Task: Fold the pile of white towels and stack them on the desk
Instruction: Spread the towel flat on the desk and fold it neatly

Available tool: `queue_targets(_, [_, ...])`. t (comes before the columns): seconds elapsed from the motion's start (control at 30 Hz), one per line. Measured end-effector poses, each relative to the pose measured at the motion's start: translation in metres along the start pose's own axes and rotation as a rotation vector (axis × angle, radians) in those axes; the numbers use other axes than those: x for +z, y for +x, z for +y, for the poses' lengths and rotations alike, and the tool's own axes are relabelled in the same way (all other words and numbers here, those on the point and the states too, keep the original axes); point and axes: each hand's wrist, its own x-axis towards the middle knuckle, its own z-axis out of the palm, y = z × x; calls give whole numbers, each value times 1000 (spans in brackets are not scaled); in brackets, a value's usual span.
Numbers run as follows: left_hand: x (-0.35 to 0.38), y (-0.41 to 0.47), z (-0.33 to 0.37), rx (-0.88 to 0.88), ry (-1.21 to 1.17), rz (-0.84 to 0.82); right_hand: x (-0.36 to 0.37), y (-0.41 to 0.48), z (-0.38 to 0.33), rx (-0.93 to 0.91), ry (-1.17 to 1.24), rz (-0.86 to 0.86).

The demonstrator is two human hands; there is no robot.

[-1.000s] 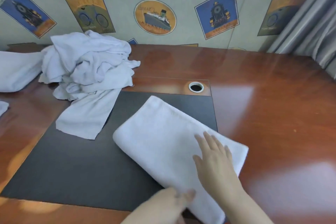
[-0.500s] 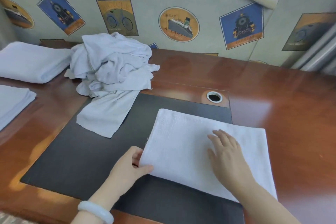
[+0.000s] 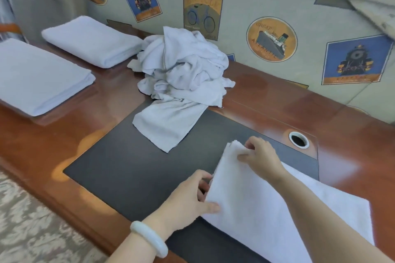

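Observation:
A half-folded white towel point(image 3: 267, 209) lies on the dark desk pad point(image 3: 132, 175) at lower right. My left hand point(image 3: 192, 196) pinches the towel's near left corner, thumb on top. My right hand point(image 3: 259, 155) grips the far left corner and holds it lifted off the pad. A crumpled pile of white towels point(image 3: 183, 74) sits behind the pad, one end trailing onto it. Two folded towels lie at the left: one point(image 3: 92, 41) near the wall, one point(image 3: 40, 77) closer to the desk's left end.
The wooden desk point(image 3: 352, 156) has a round cable hole point(image 3: 298, 139) just right of my right hand. A wall with picture panels point(image 3: 271, 38) runs behind the desk. Patterned carpet point(image 3: 32, 224) lies below the front edge.
The view swung left, bringing the folded towels into sight. My right hand moved from resting flat on the towel to gripping its far left corner; that left edge is now raised.

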Motion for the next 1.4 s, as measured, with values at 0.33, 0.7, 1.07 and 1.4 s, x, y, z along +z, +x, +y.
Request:
queue_targets(0.33, [4,-2,-18,-85,25,93,6,55,-20,25,-22,-234])
queue_targets(0.7, [2,0,-25,-77,-75,102,-17,58,-10,72,-39,-397])
queue_targets(1.07, [-4,0,-25,-59,-16,42,2,47,0,3,177,-239])
queue_targets(1.4, [-1,8,-18,-102,25,137,0,40,-21,-175,-22,-155])
